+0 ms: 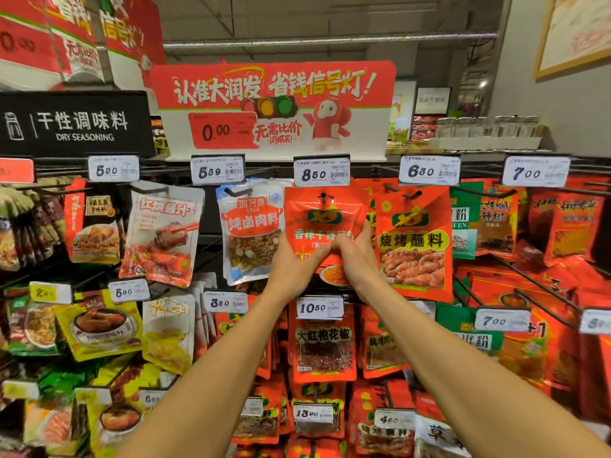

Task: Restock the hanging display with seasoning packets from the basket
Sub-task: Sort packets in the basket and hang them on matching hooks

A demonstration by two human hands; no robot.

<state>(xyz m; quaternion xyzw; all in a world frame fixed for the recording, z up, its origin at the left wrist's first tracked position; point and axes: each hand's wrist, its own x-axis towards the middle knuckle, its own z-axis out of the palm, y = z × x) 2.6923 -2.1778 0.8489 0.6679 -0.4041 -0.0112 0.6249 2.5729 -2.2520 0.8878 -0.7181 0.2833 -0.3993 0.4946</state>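
Both hands, left hand point(294, 259) and right hand point(355, 256), pinch the red seasoning packet point(322, 223) on its peg point(323, 196)

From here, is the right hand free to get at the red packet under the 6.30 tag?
Probably not yet: the right hand and the left hand are both holding the red packet under the 8.50 tag. The neighbouring packet itself hangs unobstructed.

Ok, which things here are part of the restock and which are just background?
In the job: left hand, right hand, red seasoning packet, its peg, 8.50 price tag.

Background: promo sign, dry seasoning sign, barbecue dip packet.
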